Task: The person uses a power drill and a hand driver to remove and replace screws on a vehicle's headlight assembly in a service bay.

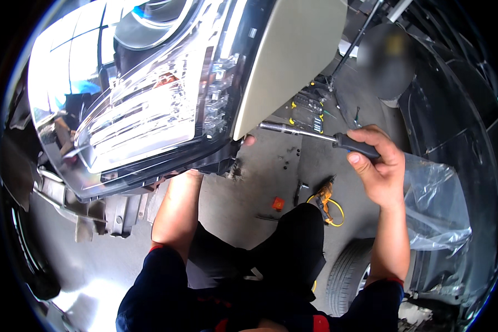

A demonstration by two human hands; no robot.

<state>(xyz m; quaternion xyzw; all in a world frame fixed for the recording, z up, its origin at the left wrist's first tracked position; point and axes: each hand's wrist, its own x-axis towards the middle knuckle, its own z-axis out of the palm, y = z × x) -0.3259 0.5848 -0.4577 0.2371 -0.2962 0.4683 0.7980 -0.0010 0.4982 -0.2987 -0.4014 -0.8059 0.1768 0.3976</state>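
Note:
A large clear headlight (144, 133) fills the upper left, beside a beige body panel (293, 61). My left forearm reaches up under the headlight's lower edge. Most of my left hand is hidden there; only a fingertip of my left hand (249, 141) shows by the corner bracket, so its grip cannot be made out. My right hand (383, 166) is closed round the black handle of a socket driver (310, 133). The driver's long metal shaft points left, and its thicker socket end is near the panel's lower corner, apart from my left fingertip.
Below on the floor are a tool case (307, 113), a red box (278, 204) and an orange-black tool with a yellow loop (326, 199). A tyre (348, 274) stands lower right. Clear plastic sheeting (437, 205) hangs by a dark panel (454, 110). Metal brackets (122, 213) jut out at left.

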